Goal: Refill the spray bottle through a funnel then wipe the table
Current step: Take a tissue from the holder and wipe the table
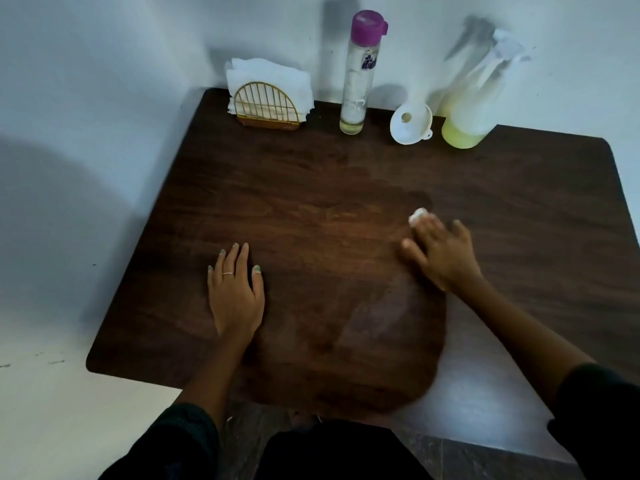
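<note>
Dark brown wood-grain table (346, 209) with rounded corners fills the view, seen from above by the person standing at its near edge. The wiping step looks to be in hand. The right hand (440, 252) presses flat on the table toward the right of centre, fingers spread over a small crumpled wad of white tissue (417, 215) that peeks out past the fingertips; the hand is motion-blurred. The left hand (235, 292) lies palm down and empty on the wood left of centre, fingers together, a thin ring on one finger, well apart from the right. A faint darker sheen on the surface between and beyond the hands suggests dampness. Along the far edge against the pale wall stand, left to right: a gold wire arched napkin holder (266, 105) stuffed with white paper napkins, a tall clear cylindrical bottle with a purple cap (360, 74) and only a little yellowish liquid at its base, a white plastic funnel (411, 123) lying tilted on its side, and a translucent spray bottle (472, 109) holding yellow-green liquid low down, its white trigger head blurred. The refill appears done; the next move likely calls for even sweeps across the unwiped wood
</note>
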`<state>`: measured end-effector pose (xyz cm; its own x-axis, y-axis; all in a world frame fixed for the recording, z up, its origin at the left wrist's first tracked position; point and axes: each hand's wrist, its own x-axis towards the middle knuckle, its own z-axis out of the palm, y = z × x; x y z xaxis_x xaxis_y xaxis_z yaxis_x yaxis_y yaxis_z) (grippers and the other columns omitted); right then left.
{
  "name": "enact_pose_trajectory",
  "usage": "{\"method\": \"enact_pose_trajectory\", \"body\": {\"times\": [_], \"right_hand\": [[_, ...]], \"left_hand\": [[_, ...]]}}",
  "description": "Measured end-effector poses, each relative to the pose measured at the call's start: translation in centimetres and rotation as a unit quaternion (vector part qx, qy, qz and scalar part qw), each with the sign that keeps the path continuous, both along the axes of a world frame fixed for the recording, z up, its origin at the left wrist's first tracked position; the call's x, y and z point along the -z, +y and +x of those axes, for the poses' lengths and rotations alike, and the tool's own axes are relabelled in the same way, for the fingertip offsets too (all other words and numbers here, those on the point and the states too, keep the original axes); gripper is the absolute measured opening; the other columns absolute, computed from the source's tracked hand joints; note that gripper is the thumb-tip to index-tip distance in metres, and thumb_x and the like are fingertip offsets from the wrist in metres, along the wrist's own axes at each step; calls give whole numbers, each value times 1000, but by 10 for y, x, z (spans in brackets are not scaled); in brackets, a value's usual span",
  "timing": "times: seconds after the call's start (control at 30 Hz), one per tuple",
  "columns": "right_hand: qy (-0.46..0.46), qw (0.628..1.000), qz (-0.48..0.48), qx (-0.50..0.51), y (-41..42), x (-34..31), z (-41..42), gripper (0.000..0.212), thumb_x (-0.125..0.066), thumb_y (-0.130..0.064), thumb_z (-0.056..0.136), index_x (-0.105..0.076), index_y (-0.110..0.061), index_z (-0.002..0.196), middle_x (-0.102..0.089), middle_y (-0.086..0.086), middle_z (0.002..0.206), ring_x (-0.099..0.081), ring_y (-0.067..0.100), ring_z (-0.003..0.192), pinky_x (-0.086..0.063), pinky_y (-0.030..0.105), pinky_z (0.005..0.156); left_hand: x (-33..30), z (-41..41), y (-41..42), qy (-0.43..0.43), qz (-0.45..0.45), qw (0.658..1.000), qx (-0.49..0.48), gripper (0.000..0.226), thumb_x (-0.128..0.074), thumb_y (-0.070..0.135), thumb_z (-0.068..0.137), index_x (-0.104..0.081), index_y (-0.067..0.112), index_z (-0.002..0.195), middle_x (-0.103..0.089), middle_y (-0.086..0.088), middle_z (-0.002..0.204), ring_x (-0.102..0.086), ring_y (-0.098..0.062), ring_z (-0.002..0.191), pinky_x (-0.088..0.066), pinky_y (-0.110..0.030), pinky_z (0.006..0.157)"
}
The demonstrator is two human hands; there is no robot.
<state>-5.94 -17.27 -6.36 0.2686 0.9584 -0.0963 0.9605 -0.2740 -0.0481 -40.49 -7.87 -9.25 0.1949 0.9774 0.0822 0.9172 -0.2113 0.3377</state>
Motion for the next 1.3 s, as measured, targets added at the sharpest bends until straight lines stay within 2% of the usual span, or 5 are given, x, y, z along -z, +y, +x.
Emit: {"method": "enact_pose_trajectory", "body": {"times": [0.13,0.43,0.77,1.07,1.3], "right_hand": [[32,995,19,97,8,2,-22,79,-12,-63,87,-39,-9,138,-39,13,147,-33,23,136,-22,48,109],[106,926,26,-361,-106,3,-152,62,-36,-56,94,-46,-12,137,-39,6,147,-30,18,139,-17,45,114],[22,991,35,129,-18,7,-13,72,-9,-54,92,-48,-10,132,-46,10,142,-40,21,132,-27,46,102],[82,942,30,-324,-115,6,-163,56,-33,-50,97,-47,-14,137,-43,4,144,-33,18,137,-19,46,112],[22,997,38,69,-44,1,-13,64,-11,-48,97,-53,-12,128,-51,8,138,-46,22,129,-32,49,99]], "left_hand": [[0,2,-1,2,-3,1000,1,49,-35,32,95,-41,12,139,-43,-10,145,-31,-28,138,-18,-46,115],[-1,2,-1,-1,-2,1000,2,47,-37,31,96,-42,11,139,-43,-11,144,-32,-29,138,-19,-47,115],[-5,-5,-16,24,-34,999,19,60,-22,46,94,-31,16,145,-30,-7,153,-21,-26,143,-13,-47,116],[-3,-17,-36,10,-40,999,14,64,-16,49,92,-31,16,145,-30,-5,153,-22,-25,143,-11,-45,116],[-8,-21,-40,-89,-44,995,2,65,-19,51,91,-31,17,145,-30,-4,153,-23,-20,143,-11,-42,117]]}}
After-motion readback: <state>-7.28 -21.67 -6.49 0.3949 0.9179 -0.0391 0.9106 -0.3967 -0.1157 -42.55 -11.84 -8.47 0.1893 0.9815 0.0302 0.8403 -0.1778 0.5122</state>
